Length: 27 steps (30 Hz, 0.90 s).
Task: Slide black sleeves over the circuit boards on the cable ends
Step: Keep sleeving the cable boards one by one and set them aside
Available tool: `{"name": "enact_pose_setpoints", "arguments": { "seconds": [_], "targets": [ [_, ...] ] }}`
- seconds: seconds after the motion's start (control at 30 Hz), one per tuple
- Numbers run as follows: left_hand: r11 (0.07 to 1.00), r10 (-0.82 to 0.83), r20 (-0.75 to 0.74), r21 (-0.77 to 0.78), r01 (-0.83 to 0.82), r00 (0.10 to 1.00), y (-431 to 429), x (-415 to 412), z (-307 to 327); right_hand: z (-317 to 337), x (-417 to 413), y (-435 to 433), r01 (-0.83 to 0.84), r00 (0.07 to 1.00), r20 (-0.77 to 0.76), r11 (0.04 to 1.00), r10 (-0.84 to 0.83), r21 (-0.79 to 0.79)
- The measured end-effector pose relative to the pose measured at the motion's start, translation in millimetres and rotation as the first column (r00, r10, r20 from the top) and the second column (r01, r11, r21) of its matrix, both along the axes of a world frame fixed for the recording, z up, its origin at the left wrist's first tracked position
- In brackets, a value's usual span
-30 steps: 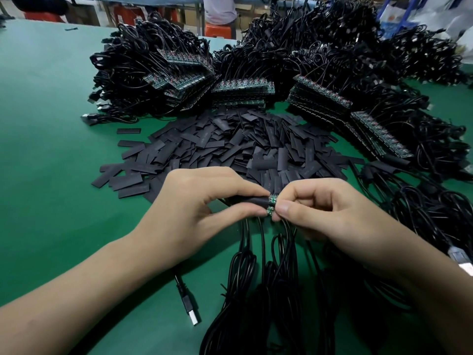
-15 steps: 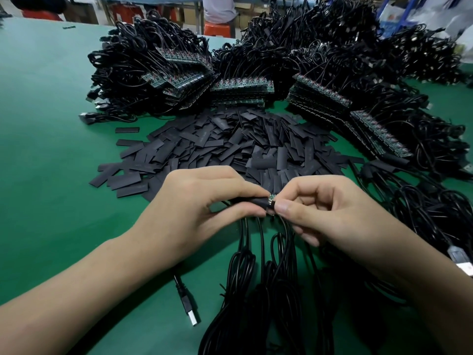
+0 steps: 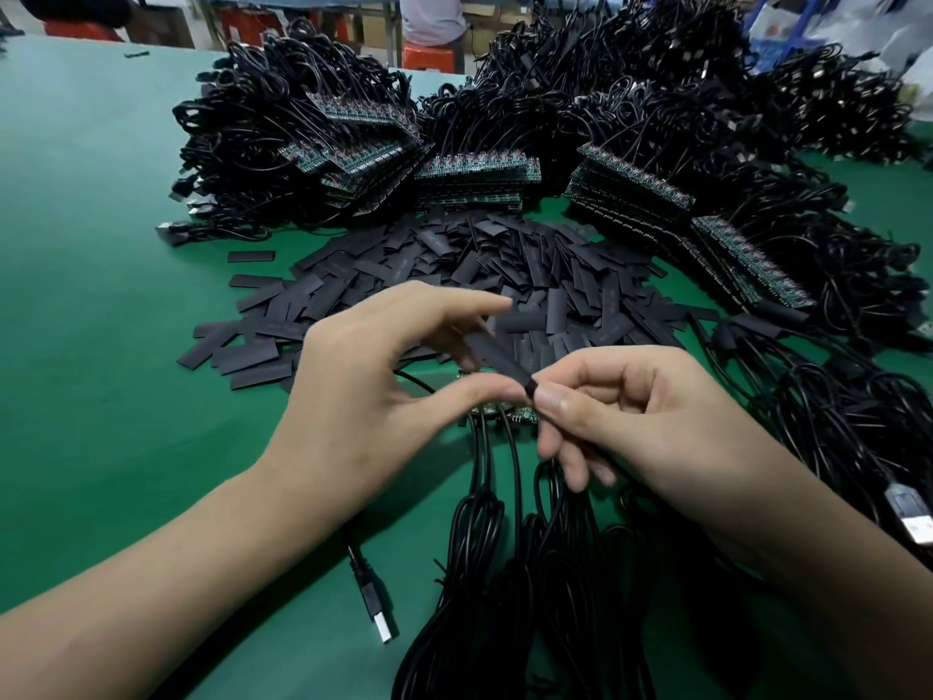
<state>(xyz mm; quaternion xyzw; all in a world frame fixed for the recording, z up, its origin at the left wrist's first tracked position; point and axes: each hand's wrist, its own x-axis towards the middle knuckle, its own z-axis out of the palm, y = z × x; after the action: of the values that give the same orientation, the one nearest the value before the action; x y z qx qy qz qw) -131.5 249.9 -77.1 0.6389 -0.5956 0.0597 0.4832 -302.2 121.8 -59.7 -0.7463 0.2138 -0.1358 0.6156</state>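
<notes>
One black sleeve (image 3: 505, 353) held up between both hands, just above the circuit boards (image 3: 520, 415) on the table (image 3: 101, 255); looks light, thin, floppy, so take it by an end. The right hand (image 3: 656, 426) pinches its near end; the left hand (image 3: 363, 396) thumb touches it, grip unclear.

Nothing legible in this view, fyi. Loose black sleeves (image 3: 444, 275) in the pile ahead of you: a few show faint grey marks along their length, maybe print, but too blurred to read. Same for the sleeve (image 3: 500, 356) pinched in your right hand (image 3: 656, 426): no chars can be made out. Circuit boards (image 3: 477, 166) stacked at the back are too small and soft for any silkscreen or part nos. USB plug (image 3: 381, 626) near you: no logo or marking readable on the shell.
</notes>
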Motion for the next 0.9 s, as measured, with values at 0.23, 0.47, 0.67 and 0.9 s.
{"name": "enact_pose_setpoints", "arguments": {
  "seconds": [0.23,0.47,0.67,0.9],
  "targets": [
    [0.998,0.065,-0.08,-0.009,-0.066,0.995,-1,-5,-3,-1,2,5,0.034,0.998,0.048,0.999,-0.032,-0.039],
    [0.997,-0.031,0.108,0.068,0.024,0.994,-3,4,-4,-5,1,6,0.004,1.0,0.013,0.989,-0.002,-0.145],
    [0.999,0.023,0.155,0.018,-0.026,0.988,-2,4,-7,-5,1,6,-0.025,0.999,0.014,0.953,0.031,-0.301],
    [0.999,0.034,0.163,0.019,-0.038,0.986,-4,2,-6,-10,1,5,-0.034,0.999,0.0,0.934,0.037,-0.355]
  ]
}}
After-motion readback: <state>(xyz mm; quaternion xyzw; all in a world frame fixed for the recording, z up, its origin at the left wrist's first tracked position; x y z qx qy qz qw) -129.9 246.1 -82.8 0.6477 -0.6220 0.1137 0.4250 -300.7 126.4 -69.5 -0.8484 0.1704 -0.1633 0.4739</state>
